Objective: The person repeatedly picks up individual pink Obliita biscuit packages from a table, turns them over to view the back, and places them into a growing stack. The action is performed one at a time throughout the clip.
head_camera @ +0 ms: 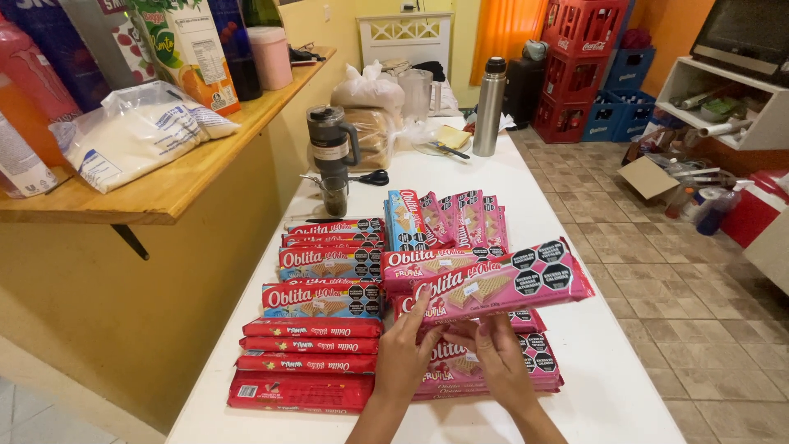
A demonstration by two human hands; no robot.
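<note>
Left hand (403, 355) and right hand (499, 362) both pinching lower edge of pink wafer pack (503, 282), held tilted above pink stack (493, 370) on white tabletop (608, 386); red packs (308, 362) alongside.

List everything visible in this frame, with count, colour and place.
pink wafer packet: one, pink, lifted above the table's front, held by both hands
pink packet stack: several, pink, on the table under the hands
red packet rows: several, red, front left of the table
blue-banded packets: a few, red and blue, behind the red rows
upright packets: several, blue and pink, mid-table
steel flask: one, silver, far end of the table
dark tumbler: one, far left of the table
scissors: one pair, black handles, beside the tumbler
white table: one
wooden shelf: one, left wall
red crates: stacked, back right
left hand: fingers on the packet
right hand: fingers on the packet
</note>
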